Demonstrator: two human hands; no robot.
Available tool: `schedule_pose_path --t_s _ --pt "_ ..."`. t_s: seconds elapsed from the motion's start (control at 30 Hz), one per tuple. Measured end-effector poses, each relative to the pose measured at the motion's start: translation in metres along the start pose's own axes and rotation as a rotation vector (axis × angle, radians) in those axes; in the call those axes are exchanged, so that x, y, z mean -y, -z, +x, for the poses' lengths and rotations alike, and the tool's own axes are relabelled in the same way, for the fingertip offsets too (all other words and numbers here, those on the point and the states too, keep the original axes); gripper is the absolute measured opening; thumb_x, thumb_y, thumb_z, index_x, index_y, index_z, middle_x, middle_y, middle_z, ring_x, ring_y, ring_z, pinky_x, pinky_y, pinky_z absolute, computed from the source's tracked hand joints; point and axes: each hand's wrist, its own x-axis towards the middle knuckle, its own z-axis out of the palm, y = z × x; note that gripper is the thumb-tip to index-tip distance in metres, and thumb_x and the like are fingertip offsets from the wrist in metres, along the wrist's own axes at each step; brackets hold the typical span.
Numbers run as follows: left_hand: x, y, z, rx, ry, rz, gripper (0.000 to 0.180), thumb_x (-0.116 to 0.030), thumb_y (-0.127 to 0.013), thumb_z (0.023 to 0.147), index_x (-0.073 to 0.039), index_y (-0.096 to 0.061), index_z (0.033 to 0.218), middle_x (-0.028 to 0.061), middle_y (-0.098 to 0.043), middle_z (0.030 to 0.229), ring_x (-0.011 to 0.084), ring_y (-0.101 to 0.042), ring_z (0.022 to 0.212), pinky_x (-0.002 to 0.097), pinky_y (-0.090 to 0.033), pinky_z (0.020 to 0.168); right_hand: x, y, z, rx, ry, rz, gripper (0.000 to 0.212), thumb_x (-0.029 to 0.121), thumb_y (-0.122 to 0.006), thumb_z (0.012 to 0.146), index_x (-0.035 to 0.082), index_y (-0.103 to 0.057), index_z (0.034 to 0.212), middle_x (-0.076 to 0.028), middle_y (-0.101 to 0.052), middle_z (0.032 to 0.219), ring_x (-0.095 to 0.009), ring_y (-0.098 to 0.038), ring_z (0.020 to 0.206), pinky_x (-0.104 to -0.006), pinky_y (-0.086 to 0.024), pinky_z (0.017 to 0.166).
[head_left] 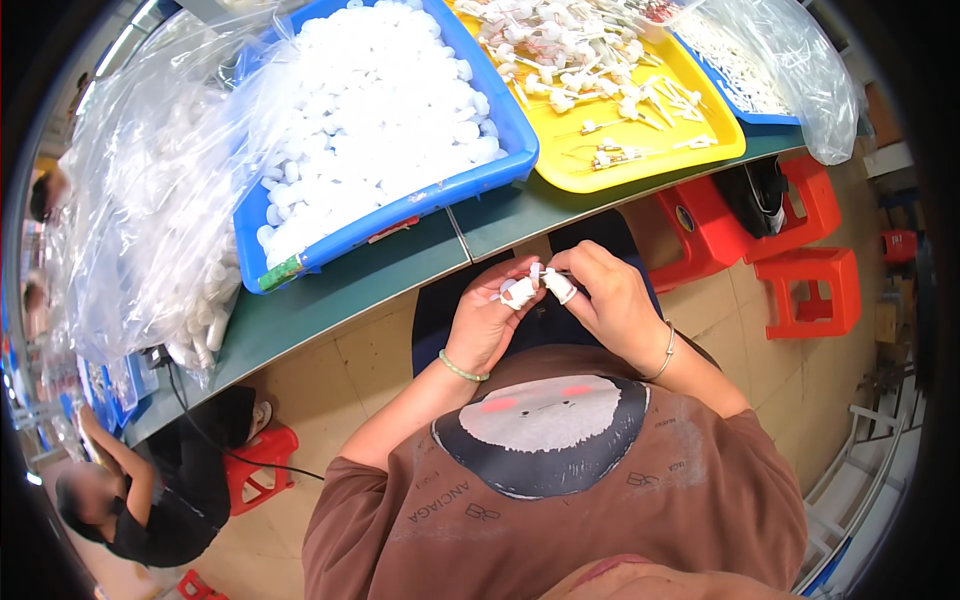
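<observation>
Both my hands are together above my lap, just off the table's near edge. My left hand (484, 318) is closed, its fingers pinching a small white plastic part (536, 271). From the other side my right hand (612, 292) meets it, thumb and forefinger pinched at the same part. White coverings (519, 293) seem to wrap the thumb tips; whether they are tape or finger cots is unclear. Fingers hide much of the part. Beyond my hands, a blue tray (390, 212) is heaped with round white plastic pieces (385, 110).
On the green table (340, 305), a yellow tray (640, 173) holds white parts with thin stems. Right of it lies a blue tray (765, 117) of small white pieces under clear plastic. A bulging clear bag (160, 200) stands left. Red stools (810, 290) and a seated person (165, 500) are nearby.
</observation>
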Motion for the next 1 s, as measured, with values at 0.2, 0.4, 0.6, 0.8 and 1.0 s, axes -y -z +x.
schedule_pose_path --t_s 0.2,0.4,0.6,0.8,1.0 --pt "0.004 0.003 0.0 -0.059 0.052 0.038 0.028 -0.006 -0.068 0.086 -0.002 -0.063 0.114 0.0056 -0.064 0.109 0.0156 -0.062 0.101 0.0293 -0.052 0.092 -0.008 -0.005 -0.001 0.04 -0.011 0.213 0.012 0.001 -0.061 0.084 0.001 -0.051 0.092 -0.015 -0.058 0.08 -0.034 -0.059 0.073 -0.0388 -0.048 0.064" --pt "0.008 0.004 -0.001 -0.043 0.043 0.076 0.033 -0.001 -0.069 0.084 0.002 -0.062 0.117 0.0084 -0.064 0.108 0.0161 -0.064 0.094 0.0277 -0.053 0.087 -0.013 0.0 0.0 0.232 -0.311 0.572 0.008 0.002 -0.056 0.089 0.0 -0.048 0.091 -0.019 -0.059 0.077 -0.036 -0.061 0.075 -0.0377 -0.049 0.066" --pt "0.012 -0.001 0.001 -0.102 0.121 0.116 0.029 -0.003 -0.065 0.088 0.001 -0.061 0.116 0.0076 -0.064 0.109 0.0154 -0.063 0.097 0.0274 -0.053 0.088 -0.013 -0.009 -0.009 0.184 0.007 -0.046 0.015 -0.001 -0.057 0.085 0.0 -0.045 0.094 -0.018 -0.057 0.084 -0.04 -0.057 0.076 -0.0404 -0.049 0.067" --pt "0.001 -0.01 -0.002 0.017 0.054 0.022 0.022 -0.009 -0.063 0.091 -0.003 -0.059 0.112 0.0073 -0.061 0.112 0.0119 -0.063 0.094 0.026 -0.055 0.084 -0.008 0.104 0.028 -0.341 0.186 -0.289 0.016 0.007 -0.063 0.082 0.002 -0.06 0.097 -0.014 -0.061 0.088 -0.031 -0.061 0.079 -0.0382 -0.051 0.069" --pt "0.001 -0.011 -0.002 0.042 0.059 0.022 0.022 -0.009 -0.061 0.091 -0.004 -0.056 0.112 0.009 -0.061 0.113 0.013 -0.063 0.094 0.0267 -0.055 0.085 -0.079 0.183 0.087 -0.074 0.035 -0.65 0.015 0.002 -0.063 0.074 0.005 -0.064 0.089 -0.013 -0.064 0.088 -0.03 -0.062 0.084 -0.0385 -0.05 0.075"
